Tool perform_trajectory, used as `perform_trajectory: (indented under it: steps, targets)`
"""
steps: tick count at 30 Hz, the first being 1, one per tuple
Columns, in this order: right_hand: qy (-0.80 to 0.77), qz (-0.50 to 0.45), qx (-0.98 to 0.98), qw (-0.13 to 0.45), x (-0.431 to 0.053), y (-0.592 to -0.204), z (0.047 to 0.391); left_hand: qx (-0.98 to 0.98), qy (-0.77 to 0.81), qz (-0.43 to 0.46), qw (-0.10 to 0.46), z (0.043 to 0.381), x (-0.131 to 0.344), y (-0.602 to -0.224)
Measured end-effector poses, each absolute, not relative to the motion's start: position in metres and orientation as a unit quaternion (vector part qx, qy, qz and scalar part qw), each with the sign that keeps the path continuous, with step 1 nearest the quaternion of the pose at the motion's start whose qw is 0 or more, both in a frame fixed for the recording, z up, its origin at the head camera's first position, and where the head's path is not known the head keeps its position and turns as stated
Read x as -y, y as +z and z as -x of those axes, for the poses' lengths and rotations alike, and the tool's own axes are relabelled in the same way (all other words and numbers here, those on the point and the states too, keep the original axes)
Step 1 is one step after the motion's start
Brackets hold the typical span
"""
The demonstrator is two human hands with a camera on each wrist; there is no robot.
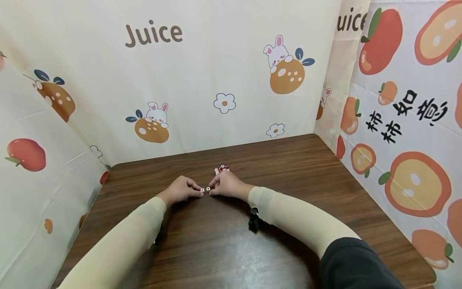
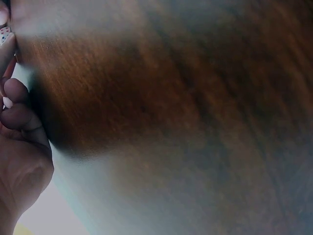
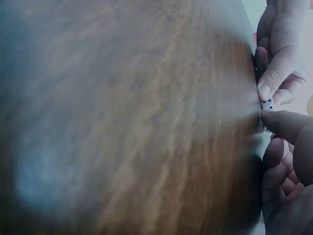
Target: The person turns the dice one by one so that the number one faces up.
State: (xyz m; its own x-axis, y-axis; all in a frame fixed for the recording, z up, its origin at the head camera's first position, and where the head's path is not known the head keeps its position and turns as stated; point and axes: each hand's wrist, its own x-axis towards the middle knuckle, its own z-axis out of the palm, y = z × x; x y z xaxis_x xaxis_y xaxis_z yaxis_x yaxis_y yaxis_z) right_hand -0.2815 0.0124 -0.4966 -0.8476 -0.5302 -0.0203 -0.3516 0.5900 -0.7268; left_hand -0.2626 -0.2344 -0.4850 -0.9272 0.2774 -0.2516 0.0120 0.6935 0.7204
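Near the middle of the table, my left hand (image 1: 182, 188) pinches a small white die (image 1: 202, 190) between thumb and fingers. Facing it, my right hand (image 1: 229, 184) pinches another white die (image 1: 208, 189), a narrow gap away in the head view. In the right wrist view, dark pips show on a white die (image 3: 267, 104) between the two thumbs. Several red and white dice (image 1: 222, 167) lie clustered just behind the right hand, partly hidden by it. At its left edge, the left wrist view catches the curled fingers of my left hand (image 2: 24, 122).
The brown wood-grain table (image 1: 231, 249) has rounded corners. Printed cloth (image 1: 223, 72) hangs behind it and on both sides. A black device (image 1: 254, 220) hangs beneath my right wrist, close over the tabletop.
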Motion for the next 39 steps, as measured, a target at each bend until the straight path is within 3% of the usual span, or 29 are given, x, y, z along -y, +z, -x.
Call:
perform_trajectory:
  steps: [5,18,39]
  targets:
    - [-0.406,0.255,-0.868,0.129,-0.024,-0.493,0.282,-0.903,0.383,-0.081,0.177,0.262,0.232,-0.484]
    - [-0.411,0.227,-0.88,0.065,-0.062,-0.486,0.304,-0.903,0.382,-0.084,0.176,0.261,0.242,-0.484]
    - [-0.454,0.129,-0.875,0.104,-0.076,-0.497,0.321,-0.897,0.394,-0.077,0.187,0.266,0.238,-0.486]
